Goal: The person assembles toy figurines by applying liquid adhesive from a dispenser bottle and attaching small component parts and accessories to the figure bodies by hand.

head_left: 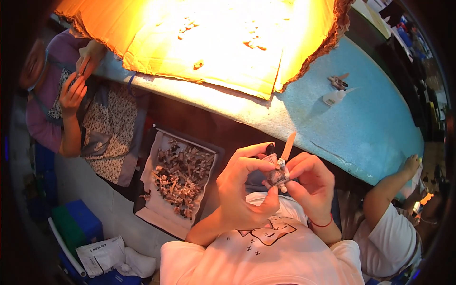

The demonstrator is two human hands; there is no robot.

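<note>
Head view: left grip and right grip both pinch the piece, right of the tray. Light pressure should best spare its strip.

Fierce warm light floods the ragged-edged brown cardboard at the top, burning its middle to white glare and spilling onto the long pale-blue table. A small white plastic bottle casts a soft shadow there; toward the fisheye rim, straight lines bend and detail sinks into black.

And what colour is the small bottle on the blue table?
The bottle is white, seen best in the head view.
</note>
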